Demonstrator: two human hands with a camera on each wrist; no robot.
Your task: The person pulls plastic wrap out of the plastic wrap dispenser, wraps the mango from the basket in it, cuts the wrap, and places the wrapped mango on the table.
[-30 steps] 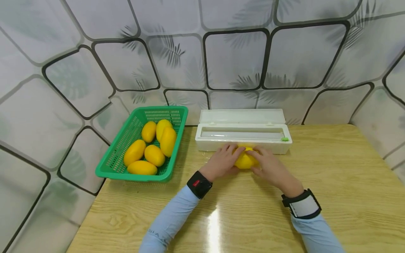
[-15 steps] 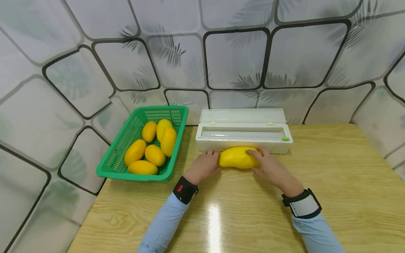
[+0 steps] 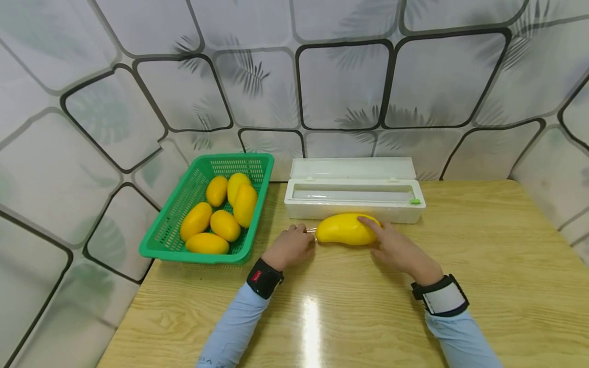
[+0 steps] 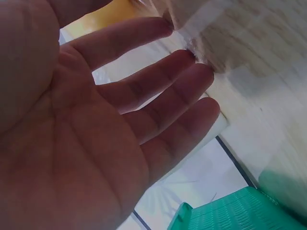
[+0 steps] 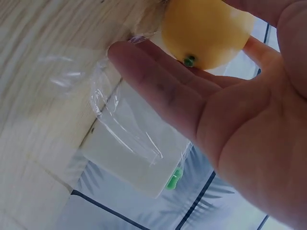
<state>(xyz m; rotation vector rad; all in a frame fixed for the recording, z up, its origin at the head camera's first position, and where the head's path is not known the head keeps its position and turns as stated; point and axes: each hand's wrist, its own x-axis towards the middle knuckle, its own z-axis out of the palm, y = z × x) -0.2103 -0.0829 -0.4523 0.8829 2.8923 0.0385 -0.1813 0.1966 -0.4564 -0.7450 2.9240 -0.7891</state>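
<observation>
A yellow mango (image 3: 346, 229) lies on its side on the table, in front of a white cling film box (image 3: 354, 210). My right hand (image 3: 398, 250) holds its right end, one finger lying across the top. The right wrist view shows the mango's green stem spot (image 5: 190, 61) by the fingers, with clear film (image 5: 108, 103) trailing near the fingertips. Just off the mango's left end is my left hand (image 3: 291, 246). Stretched clear film (image 3: 311, 230) runs between that hand and the mango. In the left wrist view the fingers (image 4: 175, 103) are fairly straight, tips at the film.
A green plastic basket (image 3: 152, 244) with several more mangoes (image 3: 225, 226) stands at the left. The box's lid (image 3: 352, 168) is up, showing the film roll inside, and a green slider (image 3: 415, 202) sits at its right end. Behind is a patterned wall.
My left hand has moved left, from the middle of the mango to just beyond its left end, uncovering the fruit. My right hand stays at the right end.
</observation>
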